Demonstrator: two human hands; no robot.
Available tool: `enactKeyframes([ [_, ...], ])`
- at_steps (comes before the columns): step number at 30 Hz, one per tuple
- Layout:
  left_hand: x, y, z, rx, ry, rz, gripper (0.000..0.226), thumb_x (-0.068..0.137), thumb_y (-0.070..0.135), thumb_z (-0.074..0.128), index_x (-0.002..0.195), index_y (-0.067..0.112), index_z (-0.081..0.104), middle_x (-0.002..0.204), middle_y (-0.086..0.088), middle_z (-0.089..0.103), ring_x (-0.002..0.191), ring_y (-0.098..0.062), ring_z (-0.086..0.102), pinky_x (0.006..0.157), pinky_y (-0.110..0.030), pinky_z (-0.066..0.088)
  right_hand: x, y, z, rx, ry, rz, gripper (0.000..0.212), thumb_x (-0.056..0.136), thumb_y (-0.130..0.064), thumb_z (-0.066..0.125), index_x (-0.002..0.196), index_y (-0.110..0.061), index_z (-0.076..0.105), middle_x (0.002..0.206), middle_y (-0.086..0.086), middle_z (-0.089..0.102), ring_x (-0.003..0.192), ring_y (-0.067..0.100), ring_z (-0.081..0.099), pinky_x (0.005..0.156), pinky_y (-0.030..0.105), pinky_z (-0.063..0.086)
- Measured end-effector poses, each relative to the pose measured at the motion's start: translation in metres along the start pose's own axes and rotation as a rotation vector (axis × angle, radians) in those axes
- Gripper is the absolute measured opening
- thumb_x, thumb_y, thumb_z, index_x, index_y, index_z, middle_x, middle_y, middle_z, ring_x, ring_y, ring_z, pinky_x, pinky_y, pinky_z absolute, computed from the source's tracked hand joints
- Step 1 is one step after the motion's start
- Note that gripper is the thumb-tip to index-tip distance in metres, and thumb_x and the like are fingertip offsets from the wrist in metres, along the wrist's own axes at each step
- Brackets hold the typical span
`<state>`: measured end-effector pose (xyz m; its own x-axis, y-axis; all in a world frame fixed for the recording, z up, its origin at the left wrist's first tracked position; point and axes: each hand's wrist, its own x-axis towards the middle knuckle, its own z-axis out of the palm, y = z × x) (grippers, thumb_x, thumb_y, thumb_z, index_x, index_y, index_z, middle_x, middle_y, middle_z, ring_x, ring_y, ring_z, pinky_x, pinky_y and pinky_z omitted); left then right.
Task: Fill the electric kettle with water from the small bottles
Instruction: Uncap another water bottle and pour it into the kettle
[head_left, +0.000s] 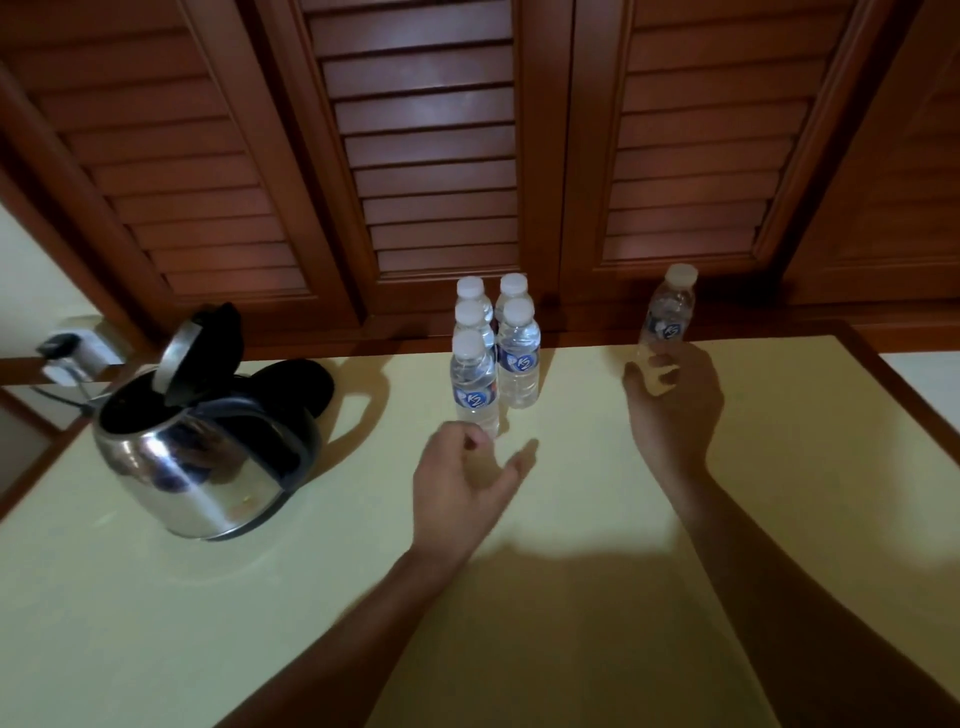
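A steel electric kettle (208, 457) stands at the left of the table with its lid flipped up. Its black base (298, 384) lies just behind it. Several small capped water bottles (514, 353) stand in a cluster at the table's back middle. My left hand (462, 483) hovers with fingers apart just in front of the nearest bottle (474, 384), holding nothing. My right hand (675, 400) grips the bottom of a separate capped bottle (667, 312), which stands upright at the back right.
The pale yellow table (156, 597) has a wooden rim. Louvred wooden doors (431, 156) rise right behind it. A plug and cord sit in a wall socket (78, 348) at far left.
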<state>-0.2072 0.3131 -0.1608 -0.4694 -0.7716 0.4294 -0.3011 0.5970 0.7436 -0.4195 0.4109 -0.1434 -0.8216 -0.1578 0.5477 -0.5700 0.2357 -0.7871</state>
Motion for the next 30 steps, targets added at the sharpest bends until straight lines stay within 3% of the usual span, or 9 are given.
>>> enactKeyframes([
  [2,0.012,0.0,-0.001,-0.082,0.121,-0.202,0.051,0.069,0.055,0.08,0.096,0.024,0.048,0.096,0.01,0.056,0.09,-0.011,0.055,0.08,-0.034,0.05,-0.008,-0.025,0.001,0.008,-0.055,-0.068,0.022,0.08,-0.015,0.073,0.1,-0.017,0.065,0.088,-0.006,0.061,0.077,0.021,0.057,0.071,0.023,0.041],
  [4,0.025,-0.001,0.002,-0.101,0.116,-0.282,0.061,0.066,0.055,0.083,0.104,0.024,0.046,0.104,0.008,0.055,0.096,-0.013,0.055,0.084,-0.036,0.051,-0.014,-0.047,0.003,0.028,-0.127,-0.124,0.018,0.08,-0.012,0.074,0.096,-0.017,0.066,0.084,-0.005,0.062,0.074,0.018,0.056,0.069,0.013,0.037],
  [7,0.04,0.0,0.009,-0.148,0.068,-0.292,0.068,0.064,0.053,0.086,0.111,0.023,0.046,0.107,0.009,0.061,0.096,-0.011,0.062,0.085,-0.036,0.053,-0.016,-0.074,0.01,0.069,-0.278,-0.213,0.018,0.08,-0.015,0.076,0.096,-0.018,0.067,0.084,-0.006,0.064,0.071,0.01,0.055,0.069,0.019,0.042],
  [12,0.046,-0.001,0.011,-0.234,0.047,-0.28,0.058,0.073,0.04,0.087,0.109,0.017,0.047,0.096,0.014,0.066,0.087,-0.004,0.066,0.08,-0.034,0.053,-0.017,-0.103,0.025,0.082,-0.516,-0.27,0.026,0.083,-0.027,0.077,0.106,-0.019,0.069,0.091,-0.007,0.067,0.073,-0.01,0.054,0.068,0.002,0.035],
  [17,0.038,-0.007,-0.002,-0.262,0.005,-0.287,0.052,0.066,0.051,0.083,0.101,0.025,0.055,0.091,0.013,0.071,0.084,-0.002,0.068,0.08,-0.033,0.056,-0.023,-0.124,0.033,0.023,-0.598,-0.281,0.031,0.081,-0.046,0.076,0.104,-0.027,0.068,0.084,-0.013,0.065,0.068,-0.002,0.055,0.063,0.019,0.043],
  [20,0.029,-0.015,-0.015,-0.248,-0.023,-0.279,0.045,0.064,0.051,0.085,0.093,0.027,0.062,0.087,0.013,0.072,0.08,-0.002,0.068,0.077,-0.035,0.057,-0.03,-0.139,0.034,-0.065,-0.632,-0.292,0.032,0.08,-0.053,0.073,0.098,-0.028,0.065,0.078,-0.013,0.063,0.067,-0.003,0.055,0.064,0.022,0.04],
  [25,0.008,-0.025,-0.052,-0.305,-0.102,-0.256,0.039,0.065,0.041,0.093,0.091,0.027,0.068,0.086,0.011,0.073,0.074,-0.003,0.067,0.07,-0.025,0.055,-0.048,-0.169,0.031,-0.329,-0.648,-0.477,0.049,0.081,-0.074,0.057,0.078,-0.025,0.054,0.063,-0.01,0.055,0.057,0.004,0.05,0.052,0.026,0.041],
  [28,-0.01,-0.04,-0.079,-0.4,-0.168,-0.245,0.039,0.066,0.03,0.095,0.096,0.024,0.071,0.087,0.008,0.075,0.077,-0.01,0.07,0.075,-0.034,0.059,-0.064,-0.192,0.025,-0.507,-0.71,-0.613,0.059,0.081,-0.083,0.041,0.069,-0.026,0.046,0.056,-0.011,0.044,0.049,0.003,0.039,0.047,0.024,0.029],
  [30,-0.02,-0.054,-0.098,-0.396,-0.214,-0.21,0.042,0.064,0.031,0.095,0.096,0.022,0.07,0.088,0.005,0.075,0.08,-0.017,0.071,0.075,-0.042,0.059,-0.079,-0.211,0.023,-0.556,-0.795,-0.629,0.061,0.082,-0.081,0.043,0.067,-0.023,0.045,0.055,-0.008,0.044,0.05,0.004,0.039,0.048,0.028,0.028],
])
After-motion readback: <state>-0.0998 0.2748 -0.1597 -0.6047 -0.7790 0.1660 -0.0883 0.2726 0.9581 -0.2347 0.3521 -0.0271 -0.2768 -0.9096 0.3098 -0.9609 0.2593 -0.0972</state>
